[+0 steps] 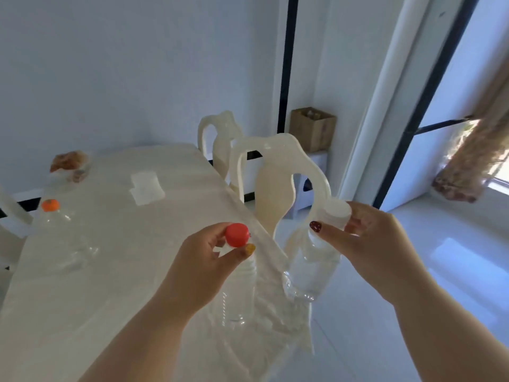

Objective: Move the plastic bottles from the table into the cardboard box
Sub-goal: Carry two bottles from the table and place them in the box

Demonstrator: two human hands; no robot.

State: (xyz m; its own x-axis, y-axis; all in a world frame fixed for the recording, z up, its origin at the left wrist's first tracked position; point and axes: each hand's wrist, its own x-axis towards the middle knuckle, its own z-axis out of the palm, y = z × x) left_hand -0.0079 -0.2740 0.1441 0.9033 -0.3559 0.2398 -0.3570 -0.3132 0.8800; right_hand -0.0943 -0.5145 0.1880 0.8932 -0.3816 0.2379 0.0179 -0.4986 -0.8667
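- Left hand (198, 271): fingertips pinch the red-capped bottle (237, 282) at its neck, long axis near vertical, cap up, above the table (110, 271) near its right edge.
- Right hand (369, 244): fingers clasp the white-capped bottle (314, 268) likewise, beyond that edge; neck grips likely ease carrying.
- Cardboard box (312, 129): far corner, well apart.
- Orange-capped bottle (59, 235): upright, left edge.
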